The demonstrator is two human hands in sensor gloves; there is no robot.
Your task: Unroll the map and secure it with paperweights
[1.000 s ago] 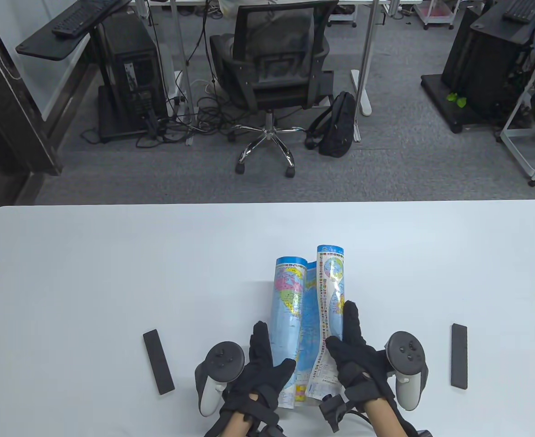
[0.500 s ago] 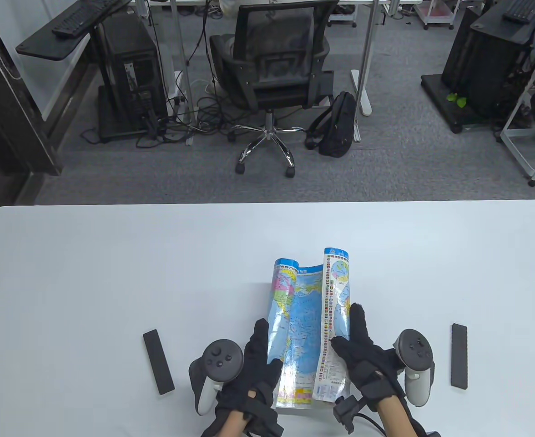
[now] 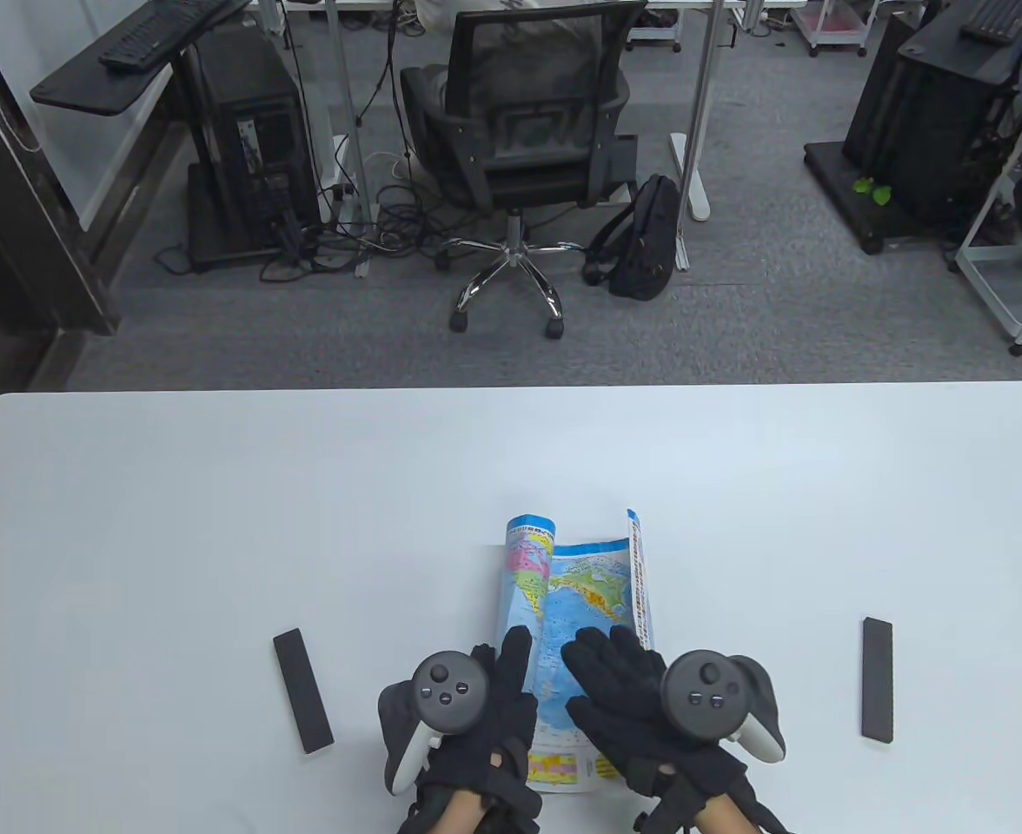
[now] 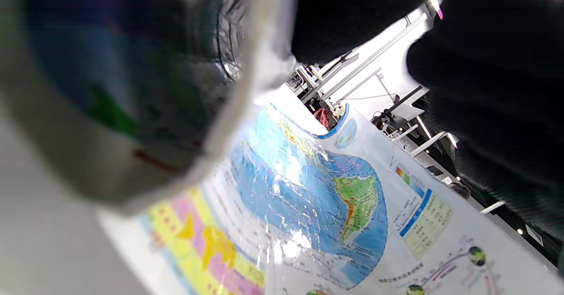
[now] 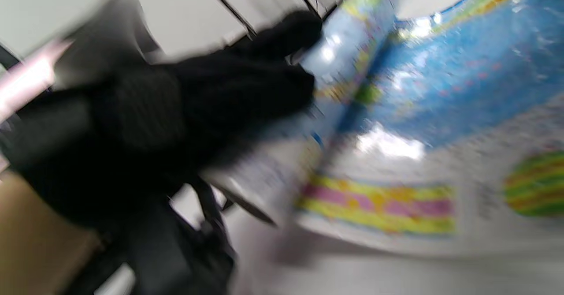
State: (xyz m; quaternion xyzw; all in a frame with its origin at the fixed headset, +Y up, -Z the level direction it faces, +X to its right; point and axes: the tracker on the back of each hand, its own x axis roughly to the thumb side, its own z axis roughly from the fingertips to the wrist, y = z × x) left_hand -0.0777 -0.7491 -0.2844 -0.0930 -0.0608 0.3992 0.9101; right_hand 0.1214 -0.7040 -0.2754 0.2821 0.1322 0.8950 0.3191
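Note:
The colourful world map (image 3: pixel 593 591) lies partly unrolled near the table's front edge. Its left part is still a roll (image 3: pixel 524 573), and its right edge (image 3: pixel 637 565) curls up. My left hand (image 3: pixel 507 686) holds the near end of the left roll, fingers over it. My right hand (image 3: pixel 615 686) lies palm down, fingers spread, on the open middle of the map. Two black bar paperweights lie on the table, one to the left (image 3: pixel 302 691) and one to the right (image 3: pixel 877 679), both apart from the map. The left wrist view shows the open map (image 4: pixel 317 189) and the blurred roll (image 4: pixel 110 87).
The white table (image 3: pixel 215 521) stretches far beyond the map on all sides. Behind its far edge stand an office chair (image 3: pixel 520 130), a backpack (image 3: pixel 646 234) and desks with computers.
The map has opened wider and slid nearer to me. My right hand has let go of the right roll and turned palm down onto the open sheet. My left hand has shifted onto the left roll.

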